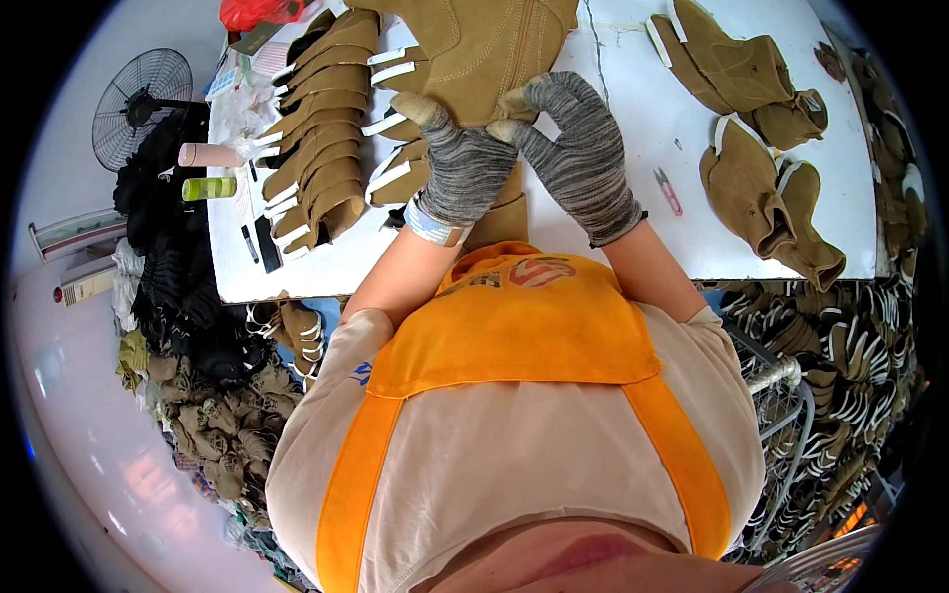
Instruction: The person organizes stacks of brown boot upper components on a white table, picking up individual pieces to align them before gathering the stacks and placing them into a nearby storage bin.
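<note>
Boot upper (489, 54) held between two gloved hands

Printed matter as seen from beside the worker: the orange apron (514, 341) carries dark lettering and a red emblem on its bib, foreshortened where the cloth curves; the pale shirt (524, 450) shows a small blue mark at the left sleeve. Brown boot pieces (746, 74) on the right of the desk (638, 262) bear small dark motifs, too fine to make out.

The stitched brown upper lies over the far middle of the desk, directly beyond the fingers and touching them. Left hand (465, 168) and right hand (581, 158), in grey knit gloves with tan tips, meet at its near edge; the fingers of both are narrowed on that edge, holding it. Overlapping brown pieces (331, 128) with white strips lie to the left; pink-handled snips (669, 193) rest right of the hands.
</note>
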Tool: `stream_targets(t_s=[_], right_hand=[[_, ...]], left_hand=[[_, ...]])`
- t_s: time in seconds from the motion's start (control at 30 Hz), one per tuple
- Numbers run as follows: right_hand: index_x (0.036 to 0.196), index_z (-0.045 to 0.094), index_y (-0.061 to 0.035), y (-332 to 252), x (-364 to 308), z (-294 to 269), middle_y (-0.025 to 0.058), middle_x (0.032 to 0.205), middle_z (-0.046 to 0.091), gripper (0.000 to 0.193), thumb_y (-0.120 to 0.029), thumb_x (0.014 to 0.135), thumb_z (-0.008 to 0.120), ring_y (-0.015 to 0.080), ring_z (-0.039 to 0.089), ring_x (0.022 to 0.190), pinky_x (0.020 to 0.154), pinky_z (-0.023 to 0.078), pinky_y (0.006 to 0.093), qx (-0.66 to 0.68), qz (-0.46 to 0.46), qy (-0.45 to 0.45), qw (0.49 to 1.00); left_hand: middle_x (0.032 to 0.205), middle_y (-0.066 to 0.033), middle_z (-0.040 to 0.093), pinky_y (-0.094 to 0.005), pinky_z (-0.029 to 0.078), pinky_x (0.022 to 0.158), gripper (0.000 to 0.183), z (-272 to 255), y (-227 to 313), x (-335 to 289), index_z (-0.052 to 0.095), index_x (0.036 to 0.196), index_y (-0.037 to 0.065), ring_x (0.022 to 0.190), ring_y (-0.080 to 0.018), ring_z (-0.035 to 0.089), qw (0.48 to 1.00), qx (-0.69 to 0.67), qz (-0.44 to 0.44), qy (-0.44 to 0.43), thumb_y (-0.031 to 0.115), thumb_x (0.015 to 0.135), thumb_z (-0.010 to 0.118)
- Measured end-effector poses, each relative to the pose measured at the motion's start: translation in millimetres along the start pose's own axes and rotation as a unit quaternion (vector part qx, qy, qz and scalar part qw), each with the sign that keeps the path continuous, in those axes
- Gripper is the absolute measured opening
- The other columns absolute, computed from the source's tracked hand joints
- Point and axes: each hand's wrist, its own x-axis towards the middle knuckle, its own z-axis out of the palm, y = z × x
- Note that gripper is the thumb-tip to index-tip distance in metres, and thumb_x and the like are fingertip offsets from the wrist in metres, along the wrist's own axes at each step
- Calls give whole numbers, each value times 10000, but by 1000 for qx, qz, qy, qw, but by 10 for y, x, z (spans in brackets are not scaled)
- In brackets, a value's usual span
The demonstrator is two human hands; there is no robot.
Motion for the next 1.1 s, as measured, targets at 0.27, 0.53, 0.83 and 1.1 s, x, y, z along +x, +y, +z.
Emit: stream_targets(t_s=[0.27,0.53,0.83,1.1], right_hand=[[1031,683,-80,-89,17,-21,68,919,629,370,-297,752,790,229,620,815,736,526,343,29,75,-39,996],[882,693,-110,-49,8,-20,61,866,662,136,-207,789,712,274,614,807,790,484,397,-62,-104,-2,993],[931,679,-55,661,482,111,53,911,647,106,-131,864,709,203,617,847,802,496,322,20,-9,89,996],[906,694,-57,999,89,566,94,887,654,192,-226,820,722,285,631,852,803,499,392,-14,0,-58,998]], left_hand=[[1247,-162,553,-360,486,986,810,184,54,-66,424,1352,-26,1154,-267,552,990,135,-21,23,641,902,517],[1148,-120,580,-326,506,920,671,24,-90,-33,490,1266,-28,1039,-193,575,997,3,-41,66,551,933,554],[1182,-74,560,-274,446,951,612,-184,-240,-294,485,1282,-18,1042,-165,559,939,330,-20,92,487,951,588],[1132,-47,664,-315,444,978,353,114,708,-300,651,1198,80,1099,-224,571,715,631,-149,-262,329,949,618]])
